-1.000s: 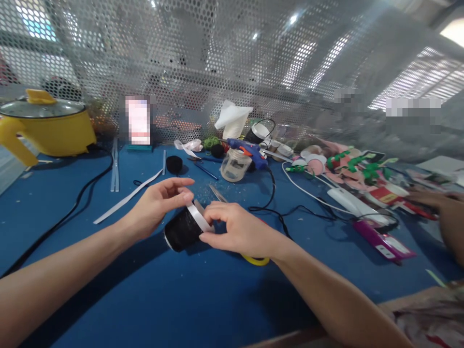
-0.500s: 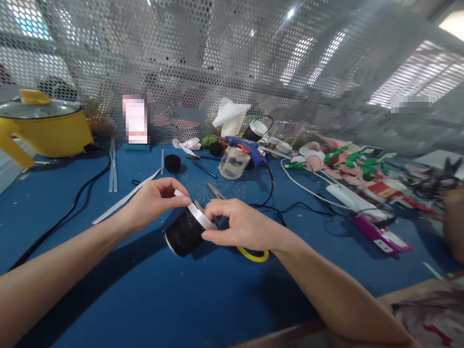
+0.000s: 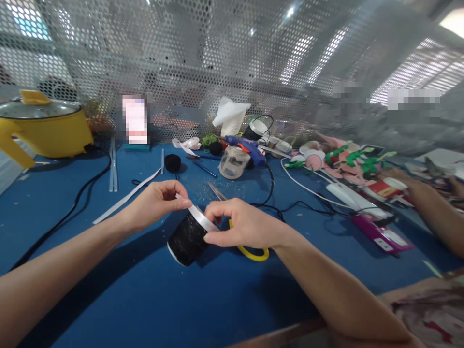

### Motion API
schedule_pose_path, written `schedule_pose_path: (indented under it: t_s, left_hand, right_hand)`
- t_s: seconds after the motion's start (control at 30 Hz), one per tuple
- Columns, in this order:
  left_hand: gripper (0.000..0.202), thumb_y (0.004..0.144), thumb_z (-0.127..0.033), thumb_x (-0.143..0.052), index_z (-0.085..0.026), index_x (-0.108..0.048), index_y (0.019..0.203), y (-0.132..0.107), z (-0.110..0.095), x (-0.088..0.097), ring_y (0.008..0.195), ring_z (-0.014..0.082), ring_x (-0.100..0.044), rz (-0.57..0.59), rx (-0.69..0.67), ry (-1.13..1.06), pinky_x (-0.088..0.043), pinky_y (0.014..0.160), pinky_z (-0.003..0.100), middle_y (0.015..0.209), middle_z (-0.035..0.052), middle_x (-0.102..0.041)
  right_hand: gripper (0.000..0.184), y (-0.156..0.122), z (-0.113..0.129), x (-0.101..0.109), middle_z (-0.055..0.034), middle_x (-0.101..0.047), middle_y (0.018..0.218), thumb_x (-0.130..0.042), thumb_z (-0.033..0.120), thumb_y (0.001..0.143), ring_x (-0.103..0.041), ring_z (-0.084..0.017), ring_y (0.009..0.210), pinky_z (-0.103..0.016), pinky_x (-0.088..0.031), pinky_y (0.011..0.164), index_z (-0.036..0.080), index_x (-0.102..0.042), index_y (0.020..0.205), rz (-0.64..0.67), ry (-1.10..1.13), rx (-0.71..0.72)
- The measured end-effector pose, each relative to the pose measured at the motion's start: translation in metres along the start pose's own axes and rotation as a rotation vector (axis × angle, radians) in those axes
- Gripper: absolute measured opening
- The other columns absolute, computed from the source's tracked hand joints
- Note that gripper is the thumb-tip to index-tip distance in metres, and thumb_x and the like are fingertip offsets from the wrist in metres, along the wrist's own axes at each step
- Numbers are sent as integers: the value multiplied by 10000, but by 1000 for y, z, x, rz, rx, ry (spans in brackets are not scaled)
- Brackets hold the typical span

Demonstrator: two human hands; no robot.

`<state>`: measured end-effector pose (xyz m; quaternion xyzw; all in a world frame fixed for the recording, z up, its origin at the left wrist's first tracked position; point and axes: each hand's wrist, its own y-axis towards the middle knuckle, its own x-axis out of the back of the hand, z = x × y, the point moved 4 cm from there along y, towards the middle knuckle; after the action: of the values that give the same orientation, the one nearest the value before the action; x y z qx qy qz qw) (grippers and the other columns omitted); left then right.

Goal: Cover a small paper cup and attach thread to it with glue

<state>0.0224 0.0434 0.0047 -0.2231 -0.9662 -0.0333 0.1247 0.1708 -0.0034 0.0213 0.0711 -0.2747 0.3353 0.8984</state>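
Note:
A small black-wrapped cup [image 3: 187, 240] is held tilted above the blue table, with a white ribbon [image 3: 202, 218] lying along its rim. My right hand [image 3: 239, 223] grips the cup at the rim, thumb outside and fingers reaching into the mouth. My left hand [image 3: 165, 200] pinches the ribbon's end between thumb and forefinger at the rim's upper left. Scissors with a yellow handle [image 3: 255, 256] lie partly hidden behind my right hand. A longer white strip [image 3: 125, 197] rests on the table beyond my left forearm.
A blue glue gun [image 3: 250, 149] lies by a clear jar [image 3: 234, 163]. A yellow pot [image 3: 50, 128] stands at the left, its black cord crossing the table. At the right are a purple power strip [image 3: 380, 234], craft flowers [image 3: 358, 162] and another person's arm [image 3: 435, 208].
The cup has tipped slightly, its base shifting down and right. My hands keep nearly the same grip. At the right, the other person's arm has reached further in over the table.

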Motion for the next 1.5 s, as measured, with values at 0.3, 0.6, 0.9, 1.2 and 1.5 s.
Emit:
schedule_pose_path:
  t_s: [0.3,0.6,0.9,1.2,1.5]
  left_hand:
    - [190,704,-293,-592,-158,-472,646,-10,14,-19,742,114,-557,337,290,-388,-407,673,251,856,16,-591]
    - [197,702,-275,-611,-146,-472,653,-12,15,-22,574,62,-494,397,333,-503,-372,557,182,613,-40,-520]
    - [231,675,-297,-638,-157,-458,640,-10,18,-20,483,55,-453,289,365,-608,-333,472,180,552,-51,-491]
    - [211,678,-276,-641,-154,-470,672,-9,19,-20,520,64,-506,271,373,-624,-363,509,186,594,-31,-548]
    - [177,713,-260,-609,-156,-472,673,-9,19,-20,494,54,-481,260,358,-641,-330,485,174,559,-48,-525]
  right_hand:
    - [79,-3,6,-2,27,-498,688,-592,187,673,-448,-80,614,-210,-368,593,155,-520,667,14,-16,54]
    - [84,-4,10,-2,20,-511,708,-601,203,682,-452,-82,633,-208,-370,612,151,-536,689,47,7,70]
    - [526,-4,7,7,-53,-573,794,-309,566,797,-508,-131,750,-253,-401,704,125,-594,772,-9,208,123]
    - [334,-2,10,4,24,-466,591,-570,467,696,-405,-83,577,-213,-345,560,146,-516,619,-128,80,19]
    - [436,1,7,1,13,-436,592,-385,534,785,-384,-80,556,-217,-324,530,142,-474,617,-124,140,65]
